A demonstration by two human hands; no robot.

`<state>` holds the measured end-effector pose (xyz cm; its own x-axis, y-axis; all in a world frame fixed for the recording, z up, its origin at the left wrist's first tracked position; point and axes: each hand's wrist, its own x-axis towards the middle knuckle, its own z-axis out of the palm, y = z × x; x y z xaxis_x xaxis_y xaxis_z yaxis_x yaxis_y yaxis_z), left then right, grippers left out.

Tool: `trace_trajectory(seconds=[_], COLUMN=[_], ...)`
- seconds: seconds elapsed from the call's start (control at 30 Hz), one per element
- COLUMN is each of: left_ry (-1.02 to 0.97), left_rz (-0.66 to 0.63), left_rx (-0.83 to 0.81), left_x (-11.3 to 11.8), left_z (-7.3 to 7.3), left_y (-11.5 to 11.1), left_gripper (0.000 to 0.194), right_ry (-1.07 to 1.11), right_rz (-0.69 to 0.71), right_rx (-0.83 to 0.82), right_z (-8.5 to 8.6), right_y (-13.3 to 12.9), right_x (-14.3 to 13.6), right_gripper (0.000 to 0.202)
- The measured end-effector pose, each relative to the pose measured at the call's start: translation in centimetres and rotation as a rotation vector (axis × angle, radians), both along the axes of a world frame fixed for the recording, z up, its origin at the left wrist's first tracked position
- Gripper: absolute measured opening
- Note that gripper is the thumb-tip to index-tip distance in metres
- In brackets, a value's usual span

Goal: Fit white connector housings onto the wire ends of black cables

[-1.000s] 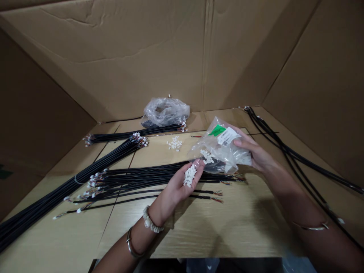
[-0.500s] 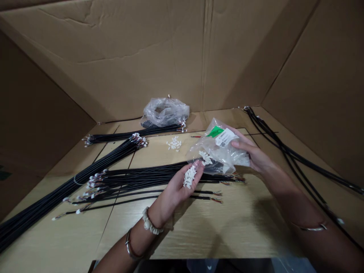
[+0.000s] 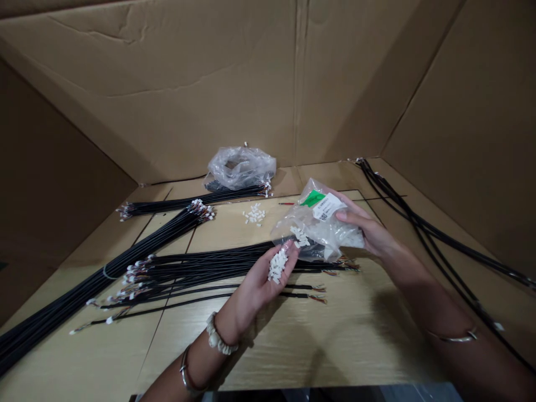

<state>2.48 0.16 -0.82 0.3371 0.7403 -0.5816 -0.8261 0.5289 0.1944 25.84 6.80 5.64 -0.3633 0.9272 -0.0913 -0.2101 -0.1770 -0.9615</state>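
Observation:
Small white connectors [image 3: 277, 266] lie heaped in the cupped palm of my left hand [image 3: 268, 273], whose fingertips touch the mouth of a clear plastic bag [image 3: 330, 234]. The bag has a green sticker [image 3: 312, 198] and a white label [image 3: 329, 206]; more white pieces [image 3: 300, 237] sit inside near its opening. My right hand [image 3: 366, 223] grips the bag's right side, thumb on the label. Beneath the bag and my left hand runs a bundle of black cables [image 3: 201, 265] with white plugs at the left and bare coloured wire ends at the right.
Loose white connectors [image 3: 254, 214] lie behind my left hand. More black cable bundles stretch at the left [image 3: 138, 251], back [image 3: 188, 201] and right [image 3: 444, 234]. A crumpled clear bag [image 3: 242, 167] rests by the back cardboard wall [image 3: 209, 84]. A red-tipped item [image 3: 286, 204] lies mid-table.
The view has shifted slightly. Both hands keep nearly the same hold on the bag and the white connectors.

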Motion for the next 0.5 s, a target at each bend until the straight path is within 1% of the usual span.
trace_trajectory(seconds=[0.07,0.17,0.23,0.3,0.4,0.5], left_ry=[-0.04,-0.11,-0.118,-0.076,-0.036,-0.068], left_rz=[0.001,0.042,0.06,0.05,0.045,0.059], left_rx=[-0.085,-0.137,-0.151,-0.164,-0.166,-0.143], left_x=[0.3,1.0,1.4,1.8,1.9,1.6], left_z=[0.8,2.1,2.8,3.4,3.6,3.1], left_y=[0.0,-0.1,-0.1,-0.1,-0.1,-0.3], left_gripper=[0.036,0.033,0.033,0.035,0.038,0.039], right_ry=[-0.01,-0.012,-0.023,-0.042,-0.059,-0.095], right_rz=[-0.004,-0.004,-0.011,-0.019,-0.025,-0.032], right_rx=[-0.007,-0.012,0.0,0.017,0.038,0.09], right_z=[0.1,0.1,0.2,0.3,0.4,0.6], right_y=[0.0,0.0,0.0,-0.1,-0.2,-0.3], right_x=[0.0,0.0,0.0,0.0,0.0,0.0], right_gripper=[0.074,0.08,0.078,0.075,0.074,0.073])
